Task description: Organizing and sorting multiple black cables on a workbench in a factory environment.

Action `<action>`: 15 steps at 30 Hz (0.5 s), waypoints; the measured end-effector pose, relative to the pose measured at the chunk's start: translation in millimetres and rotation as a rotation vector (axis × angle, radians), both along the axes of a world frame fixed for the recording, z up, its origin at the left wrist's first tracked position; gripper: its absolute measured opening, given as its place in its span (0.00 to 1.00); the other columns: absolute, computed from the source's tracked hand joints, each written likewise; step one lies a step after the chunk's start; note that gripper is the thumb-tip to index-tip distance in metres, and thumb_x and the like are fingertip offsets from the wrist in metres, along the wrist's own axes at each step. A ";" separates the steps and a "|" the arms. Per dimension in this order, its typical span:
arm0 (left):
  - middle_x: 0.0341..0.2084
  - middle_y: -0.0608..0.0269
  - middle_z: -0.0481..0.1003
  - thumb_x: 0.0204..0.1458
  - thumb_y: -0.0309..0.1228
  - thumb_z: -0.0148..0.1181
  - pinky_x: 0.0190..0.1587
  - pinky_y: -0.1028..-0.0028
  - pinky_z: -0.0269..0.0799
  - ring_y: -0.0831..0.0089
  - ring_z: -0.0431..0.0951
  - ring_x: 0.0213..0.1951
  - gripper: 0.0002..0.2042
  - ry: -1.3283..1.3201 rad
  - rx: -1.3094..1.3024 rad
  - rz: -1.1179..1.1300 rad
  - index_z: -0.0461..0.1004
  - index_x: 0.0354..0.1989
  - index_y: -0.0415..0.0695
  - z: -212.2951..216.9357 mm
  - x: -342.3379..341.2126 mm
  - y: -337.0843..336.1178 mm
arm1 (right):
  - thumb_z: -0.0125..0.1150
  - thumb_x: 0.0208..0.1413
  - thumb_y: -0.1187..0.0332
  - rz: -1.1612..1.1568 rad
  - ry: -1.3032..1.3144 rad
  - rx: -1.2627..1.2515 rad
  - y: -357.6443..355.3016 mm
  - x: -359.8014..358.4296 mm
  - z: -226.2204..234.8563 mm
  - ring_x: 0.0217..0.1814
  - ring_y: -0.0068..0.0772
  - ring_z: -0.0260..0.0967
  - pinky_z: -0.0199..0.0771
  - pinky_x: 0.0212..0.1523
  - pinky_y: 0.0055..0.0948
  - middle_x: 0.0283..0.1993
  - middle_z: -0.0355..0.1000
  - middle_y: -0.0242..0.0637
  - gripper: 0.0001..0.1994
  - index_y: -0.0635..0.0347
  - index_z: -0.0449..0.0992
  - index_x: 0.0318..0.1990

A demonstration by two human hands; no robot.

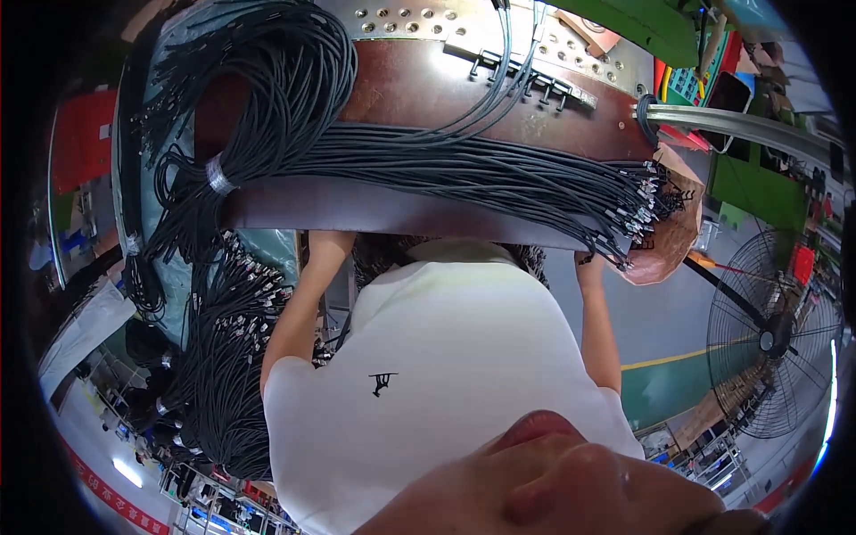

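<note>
My left forearm runs up to the near edge of the dark red-brown tabletop, which hides the hand. My right hand is at the same edge, farther right, just below the cable ends; its fingers are mostly hidden. A thick bundle of black cables stretches across the tabletop above both hands. Shiny tape binds it at the left, where the cables also loop back. Its right ends carry small metal connectors and lie against a sheet of brown paper.
A clamp fixture stands at the back, with a few cables running up past it. Perforated metal plate lies behind. More cable bundles hang at the left. A black fan stands at the right, below a metal rail.
</note>
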State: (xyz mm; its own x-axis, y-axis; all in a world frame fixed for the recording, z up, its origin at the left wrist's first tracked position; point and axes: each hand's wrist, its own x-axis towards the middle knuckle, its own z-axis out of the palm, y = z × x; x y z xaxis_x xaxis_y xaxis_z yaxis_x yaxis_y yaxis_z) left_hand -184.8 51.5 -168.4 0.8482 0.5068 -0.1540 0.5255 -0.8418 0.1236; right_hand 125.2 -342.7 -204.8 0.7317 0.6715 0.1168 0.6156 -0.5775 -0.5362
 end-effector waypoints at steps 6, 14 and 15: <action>0.38 0.50 0.77 0.53 0.38 0.57 0.45 0.59 0.72 0.50 0.76 0.40 0.15 0.092 -0.199 0.029 0.76 0.44 0.41 78.7 29.9 -13.6 | 0.56 0.44 0.79 0.056 0.005 -0.177 -47.0 35.5 -19.3 0.45 0.49 0.70 0.69 0.48 0.38 0.42 0.73 0.47 0.17 0.62 0.75 0.46; 0.57 0.51 0.69 0.54 0.37 0.60 0.57 0.63 0.68 0.54 0.71 0.56 0.24 -0.417 -1.013 -0.475 0.67 0.57 0.40 168.2 121.3 -27.0 | 0.57 0.55 0.75 0.178 -0.230 0.098 143.7 94.5 186.7 0.50 0.42 0.71 0.70 0.51 0.34 0.49 0.73 0.43 0.14 0.61 0.74 0.51; 0.60 0.51 0.66 0.52 0.38 0.62 0.58 0.63 0.66 0.55 0.68 0.59 0.27 -0.483 -0.966 -0.529 0.66 0.59 0.41 165.6 142.2 -39.4 | 0.60 0.56 0.69 0.368 -0.386 0.052 184.3 90.5 186.8 0.50 0.46 0.70 0.69 0.51 0.37 0.48 0.72 0.44 0.14 0.62 0.74 0.49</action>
State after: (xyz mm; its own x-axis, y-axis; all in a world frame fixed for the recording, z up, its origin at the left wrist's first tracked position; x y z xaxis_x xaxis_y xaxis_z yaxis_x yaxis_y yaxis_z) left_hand -42.6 12.1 -2.8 0.9911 -0.0707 0.1127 -0.1315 -0.3902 0.9113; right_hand 215.8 -158.3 -18.0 0.3460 0.8618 0.3709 0.9306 -0.2648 -0.2529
